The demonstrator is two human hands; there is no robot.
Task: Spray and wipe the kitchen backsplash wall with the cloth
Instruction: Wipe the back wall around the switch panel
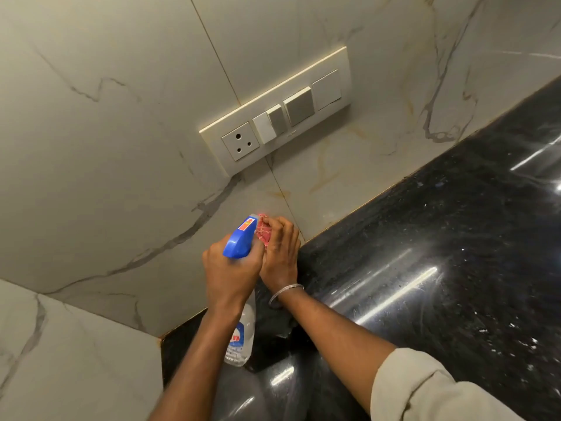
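My left hand (232,273) grips a clear spray bottle (241,335) by its neck, and the blue trigger head (239,238) points up at the wall. Right beside it, my right hand (280,253) holds a bunched red cloth (263,230) against the marbled backsplash wall (121,165), just above the counter edge. A metal bangle sits on the right wrist. The cloth is mostly hidden under my fingers and behind the spray head.
A cream switch plate (274,112) with a socket and several switches is set in the wall above my hands. The glossy black granite counter (440,253) fills the right side. A second tiled wall (69,354) meets the backsplash at the lower left corner.
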